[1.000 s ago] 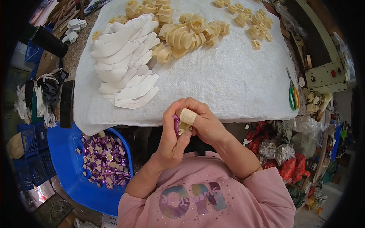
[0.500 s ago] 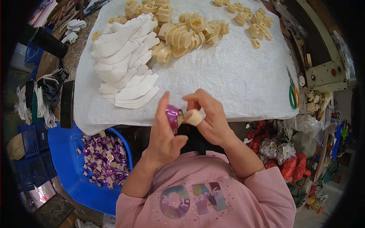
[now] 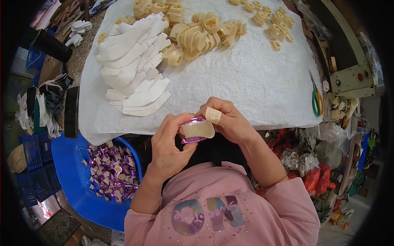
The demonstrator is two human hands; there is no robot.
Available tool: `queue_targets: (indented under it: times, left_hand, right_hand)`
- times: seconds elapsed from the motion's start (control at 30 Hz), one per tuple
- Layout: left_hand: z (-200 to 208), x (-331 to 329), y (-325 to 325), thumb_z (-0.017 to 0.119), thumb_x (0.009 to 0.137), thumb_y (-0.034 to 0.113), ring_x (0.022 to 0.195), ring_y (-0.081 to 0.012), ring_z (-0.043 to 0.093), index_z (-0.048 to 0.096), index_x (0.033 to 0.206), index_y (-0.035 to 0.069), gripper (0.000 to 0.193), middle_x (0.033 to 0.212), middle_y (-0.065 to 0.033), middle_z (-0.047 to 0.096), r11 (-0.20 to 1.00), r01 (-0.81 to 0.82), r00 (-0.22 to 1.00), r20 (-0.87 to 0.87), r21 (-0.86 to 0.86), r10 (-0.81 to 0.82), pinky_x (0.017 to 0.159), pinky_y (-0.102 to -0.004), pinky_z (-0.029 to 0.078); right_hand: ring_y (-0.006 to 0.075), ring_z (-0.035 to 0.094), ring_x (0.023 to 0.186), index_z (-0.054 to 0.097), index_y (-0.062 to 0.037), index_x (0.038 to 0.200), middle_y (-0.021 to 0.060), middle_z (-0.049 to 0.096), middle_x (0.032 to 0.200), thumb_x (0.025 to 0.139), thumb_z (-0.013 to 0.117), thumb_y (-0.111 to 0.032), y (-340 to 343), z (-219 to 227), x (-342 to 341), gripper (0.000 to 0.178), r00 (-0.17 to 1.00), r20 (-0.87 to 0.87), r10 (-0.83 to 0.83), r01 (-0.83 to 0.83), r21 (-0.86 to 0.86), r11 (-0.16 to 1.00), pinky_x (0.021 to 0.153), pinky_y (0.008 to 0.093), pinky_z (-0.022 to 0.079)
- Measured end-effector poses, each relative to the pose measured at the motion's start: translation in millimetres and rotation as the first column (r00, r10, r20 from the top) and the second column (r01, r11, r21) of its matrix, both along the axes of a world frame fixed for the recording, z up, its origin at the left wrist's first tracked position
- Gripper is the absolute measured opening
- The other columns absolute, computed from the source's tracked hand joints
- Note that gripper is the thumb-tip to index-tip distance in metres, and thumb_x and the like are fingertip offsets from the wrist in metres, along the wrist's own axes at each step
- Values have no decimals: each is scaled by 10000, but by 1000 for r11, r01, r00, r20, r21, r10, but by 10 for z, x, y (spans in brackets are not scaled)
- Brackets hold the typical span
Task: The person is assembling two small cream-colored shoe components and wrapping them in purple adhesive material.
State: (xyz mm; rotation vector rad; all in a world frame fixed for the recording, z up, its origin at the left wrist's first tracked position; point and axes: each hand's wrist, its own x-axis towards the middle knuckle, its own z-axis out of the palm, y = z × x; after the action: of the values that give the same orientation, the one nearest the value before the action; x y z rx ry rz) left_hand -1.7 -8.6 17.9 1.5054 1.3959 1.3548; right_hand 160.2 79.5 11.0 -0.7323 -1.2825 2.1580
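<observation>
Between my hands, just off the near edge of the table, is a curved, shiny purple piece (image 3: 198, 130) with a beige face turned up. My left hand (image 3: 170, 137) holds its left end, thumb below and fingers above. At its upper right edge my right hand (image 3: 230, 123) is closed, with the fingers curled against the piece; their tips are partly hidden. A pale beige band (image 3: 213, 115) wraps a digit of my right hand. Many similar purple-and-beige pieces (image 3: 115, 170) fill part of a blue basin (image 3: 74, 188) at lower left.
White curved cutouts (image 3: 131, 65) lie overlapped on the cloth-covered table (image 3: 230, 82). Behind them are curled beige pieces (image 3: 197, 39), with a smaller group (image 3: 279, 28) at far right. Scissors (image 3: 317, 102) with green and orange handles lie by the right edge. Red bags (image 3: 320, 180) sit below right.
The purple piece has turned so that its beige face shows upward. My left fingers have closed round it, and my right hand has come in against its edge.
</observation>
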Motion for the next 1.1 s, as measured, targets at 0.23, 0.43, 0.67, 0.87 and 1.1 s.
queue_targets:
  times: [0.23, 0.43, 0.67, 0.87, 1.1]
  left_hand:
    - [4, 62, 1, 718, 616, -66, 643, -191, 575, 529, 1056, 7, 484, 854, -107, 576, 998, 4, 992, -128, 62, 4, 564, -274, 470]
    - [-10, 114, 48, 772, 625, 13, 696, -89, 589, 486, 941, -9, 426, 785, -72, 609, 984, -74, 967, -229, 163, 111, 603, -216, 483]
    - [-35, 310, 32, 798, 597, 42, 612, -127, 609, 462, 899, -7, 454, 722, -109, 605, 942, -274, 915, -251, 192, 317, 561, -248, 494]
    - [-92, 349, 83, 811, 596, 93, 608, -251, 641, 480, 891, 11, 451, 717, -125, 603, 916, -335, 901, -210, 221, 380, 537, -317, 509]
    - [-163, 362, 57, 813, 600, 87, 588, -269, 629, 488, 907, 1, 456, 735, -132, 602, 871, -390, 851, -243, 299, 465, 518, -311, 502]
  right_hand:
    - [189, 575, 617, 561, -6, 812, 109, 573, 673, 818, 580, -142, -71, 143, -25, 138, 963, 226, -145, -44, 666, 745, 572, 281, 454]
    - [114, 573, 728, 602, -22, 895, 43, 615, 804, 913, 521, -174, -107, 63, -21, 174, 976, 144, -162, 103, 351, 931, 627, 262, 458]
    - [149, 575, 805, 581, -4, 1016, 81, 611, 904, 951, 436, -182, -205, 35, -58, 238, 962, 145, -230, 110, 565, 818, 707, 278, 459]
    - [165, 577, 828, 551, 4, 1073, 56, 607, 937, 965, 417, -211, -267, -180, -137, 275, 966, -99, -237, 239, 7, 971, 733, 293, 458]
    - [191, 600, 820, 543, 10, 1081, 87, 621, 937, 954, 413, -173, -372, -169, -198, 257, 950, -40, -309, 309, 254, 916, 713, 320, 469]
